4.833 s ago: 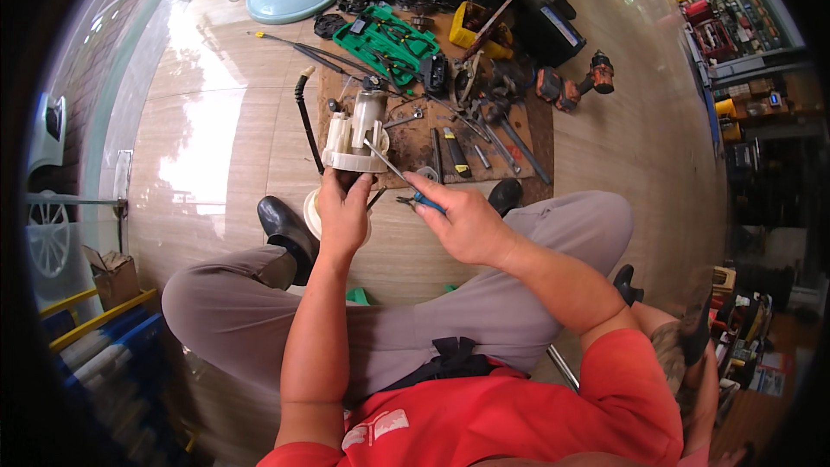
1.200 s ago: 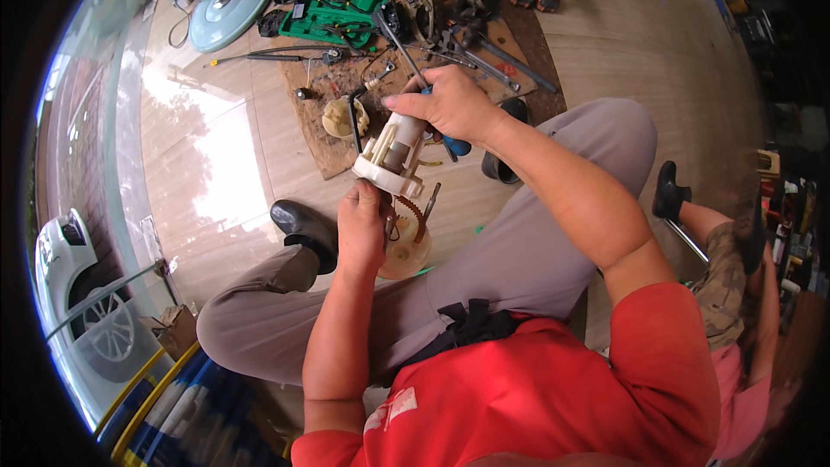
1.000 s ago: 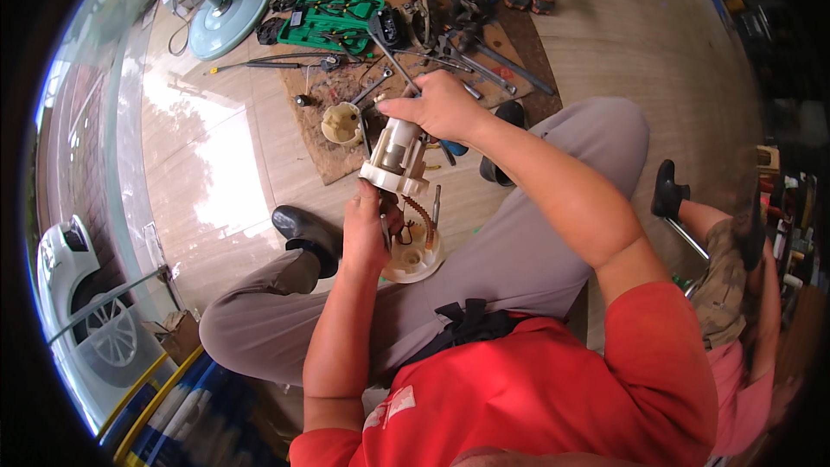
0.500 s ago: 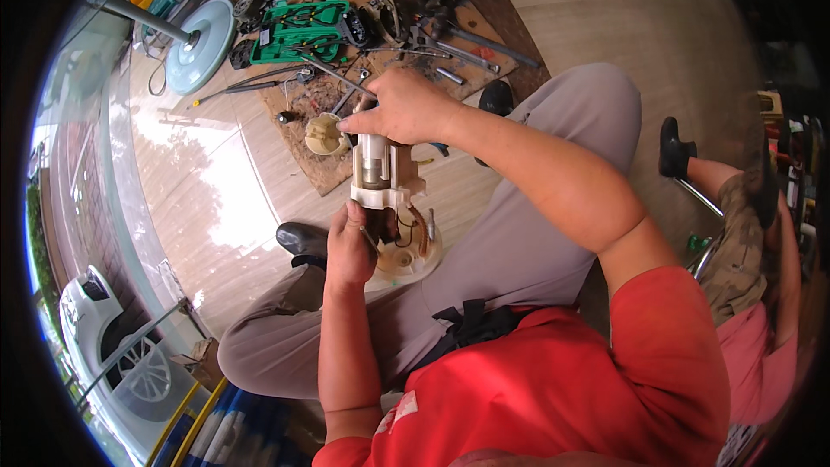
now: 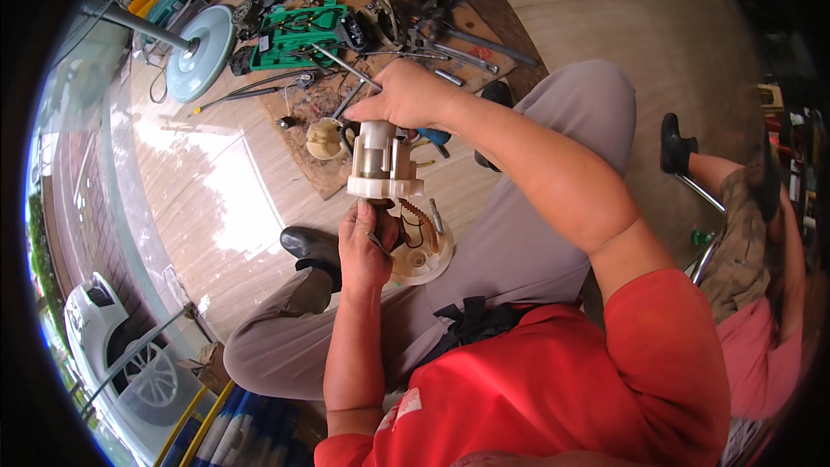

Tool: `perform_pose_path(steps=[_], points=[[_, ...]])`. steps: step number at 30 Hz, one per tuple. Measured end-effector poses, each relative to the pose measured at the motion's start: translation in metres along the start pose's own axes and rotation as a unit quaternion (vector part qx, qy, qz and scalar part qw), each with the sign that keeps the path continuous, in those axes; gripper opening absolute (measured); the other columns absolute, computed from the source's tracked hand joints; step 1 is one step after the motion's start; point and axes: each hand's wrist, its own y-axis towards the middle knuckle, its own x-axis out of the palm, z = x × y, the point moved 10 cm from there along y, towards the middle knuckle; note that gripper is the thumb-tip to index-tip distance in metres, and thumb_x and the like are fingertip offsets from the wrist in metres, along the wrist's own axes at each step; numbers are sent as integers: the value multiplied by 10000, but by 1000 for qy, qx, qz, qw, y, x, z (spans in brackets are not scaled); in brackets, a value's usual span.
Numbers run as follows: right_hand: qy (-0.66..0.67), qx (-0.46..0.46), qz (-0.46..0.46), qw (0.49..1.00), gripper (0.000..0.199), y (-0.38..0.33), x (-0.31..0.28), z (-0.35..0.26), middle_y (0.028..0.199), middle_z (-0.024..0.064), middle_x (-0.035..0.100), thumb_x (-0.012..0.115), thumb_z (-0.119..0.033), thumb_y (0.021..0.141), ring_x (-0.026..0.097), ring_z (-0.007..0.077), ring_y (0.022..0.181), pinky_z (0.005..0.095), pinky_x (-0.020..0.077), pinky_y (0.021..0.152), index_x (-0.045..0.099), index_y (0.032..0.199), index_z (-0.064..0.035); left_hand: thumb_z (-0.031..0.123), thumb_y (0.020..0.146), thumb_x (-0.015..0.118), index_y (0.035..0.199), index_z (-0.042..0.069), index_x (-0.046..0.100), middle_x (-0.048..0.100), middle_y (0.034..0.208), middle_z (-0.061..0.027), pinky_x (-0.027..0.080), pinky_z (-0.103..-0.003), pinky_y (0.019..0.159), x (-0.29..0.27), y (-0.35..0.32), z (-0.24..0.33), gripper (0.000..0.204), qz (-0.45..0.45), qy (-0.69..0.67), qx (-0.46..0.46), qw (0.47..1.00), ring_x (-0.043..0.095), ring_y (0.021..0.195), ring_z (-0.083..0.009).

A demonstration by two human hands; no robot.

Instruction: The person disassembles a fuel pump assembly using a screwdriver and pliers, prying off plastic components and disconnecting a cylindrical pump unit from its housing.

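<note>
My left hand (image 5: 367,246) is wrapped round the lower part of a fuel pump module (image 5: 380,183), a white plastic cage with a metal cylinder inside. Its round cream flange (image 5: 424,266), linked by a ribbed brown hose and wires, hangs near my thigh. Over the module's top, my right hand (image 5: 406,97) is closed round a screwdriver (image 5: 346,67). The thin metal shaft points away to the left, and a blue handle end shows below the wrist. Whether its fingers also touch the module is hidden. A cream round plastic cup (image 5: 325,138) lies just beyond the module.
A stained board (image 5: 298,108) on the floor carries loose tools, a green tool case (image 5: 298,35) and metal bars. The round base of a stand (image 5: 201,52) is at the far left. Another person's leg (image 5: 718,180) is at the right. A white car (image 5: 112,329) shows beyond the glass.
The screwdriver's shaft has shifted up and to the right with my right hand. The module has tilted slightly, and its flange has swung a little to the right with my left hand.
</note>
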Motion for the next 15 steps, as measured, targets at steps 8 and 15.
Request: perform_pose_path(steps=[8,15], points=[[132,39,28,990,320,19,-35,19,675,47,634,748,-331,849,547,122,530,276,429,444,687,780,-25,403,1005,508,1234,-31,509,585,1054,-108,454,-452,902,-19,-2,19,490,-69,-59,135,987,570,973,-258],[293,5,18,956,318,15,-35,20,754,50,644,622,-339,951,597,124,569,275,477,463,656,931,-23,336,892,714,1196,-18,547,586,931,-84,425,-404,882,-38,-4,55,496,-37,-203,199,958,551,933,-220]])
